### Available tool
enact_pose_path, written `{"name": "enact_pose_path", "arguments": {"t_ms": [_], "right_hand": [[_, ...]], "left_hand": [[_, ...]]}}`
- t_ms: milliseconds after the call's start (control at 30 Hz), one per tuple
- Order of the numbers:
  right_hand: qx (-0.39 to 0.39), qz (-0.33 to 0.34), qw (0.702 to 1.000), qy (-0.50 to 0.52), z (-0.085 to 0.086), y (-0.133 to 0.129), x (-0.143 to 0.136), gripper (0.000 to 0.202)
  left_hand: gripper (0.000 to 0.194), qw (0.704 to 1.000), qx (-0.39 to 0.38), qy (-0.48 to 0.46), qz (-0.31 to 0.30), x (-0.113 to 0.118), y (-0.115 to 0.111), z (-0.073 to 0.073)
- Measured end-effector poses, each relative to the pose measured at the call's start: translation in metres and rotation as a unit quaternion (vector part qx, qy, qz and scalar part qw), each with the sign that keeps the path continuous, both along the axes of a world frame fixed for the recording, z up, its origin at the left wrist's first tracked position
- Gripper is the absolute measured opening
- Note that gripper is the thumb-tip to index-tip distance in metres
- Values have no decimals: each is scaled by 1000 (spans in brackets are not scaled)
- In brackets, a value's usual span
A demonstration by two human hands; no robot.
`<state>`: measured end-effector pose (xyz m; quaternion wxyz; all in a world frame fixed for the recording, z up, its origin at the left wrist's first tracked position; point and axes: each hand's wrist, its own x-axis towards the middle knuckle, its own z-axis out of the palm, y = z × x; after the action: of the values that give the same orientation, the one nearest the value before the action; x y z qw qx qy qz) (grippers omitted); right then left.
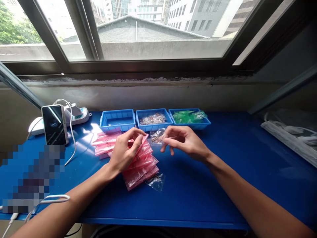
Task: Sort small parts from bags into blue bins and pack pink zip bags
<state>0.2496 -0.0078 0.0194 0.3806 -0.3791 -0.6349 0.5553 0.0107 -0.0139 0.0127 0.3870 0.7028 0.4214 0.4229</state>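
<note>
Hands at mid-sort: left hand [125,150], fingers clamped on pink bags [138,162] stacked on the tabletop [223,172], right hand [184,140] pinching a clear bag [158,136]; three trays [154,119] behind, one looking empty, so much apparently remains.

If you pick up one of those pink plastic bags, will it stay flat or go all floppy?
Probably floppy: the pink bags look like thin film and lie fanned out in a loose, uneven pile on the blue table. Likely light too, since the left hand grips one with just its fingertips. The shiny film may also slide easily.
</note>
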Motion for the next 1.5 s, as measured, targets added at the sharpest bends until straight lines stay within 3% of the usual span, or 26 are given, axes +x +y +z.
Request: {"name": "enact_pose_path", "arguments": {"t_ms": [233,600,933,1167,1500], "right_hand": [[31,4,999,30,-6,-8,-13,21],[68,-27,994,-83,-7,-12,-18,24],[126,-79,983,-107,-9,-19,-25,26],[118,-97,984,-87,-10,-21,-27,25],[100,-130,986,-9,-13,-20,-28,24]], "left_hand": [[27,999,-25,-13,-31,2,0,-1],[21,1000,-6,-11,-1,1,2,-5],[31,999,17,31,28,-1,1,-7],[33,996,51,56,36,0,0,-6],[18,999,31,-37,11,1,-3,-6]]}}
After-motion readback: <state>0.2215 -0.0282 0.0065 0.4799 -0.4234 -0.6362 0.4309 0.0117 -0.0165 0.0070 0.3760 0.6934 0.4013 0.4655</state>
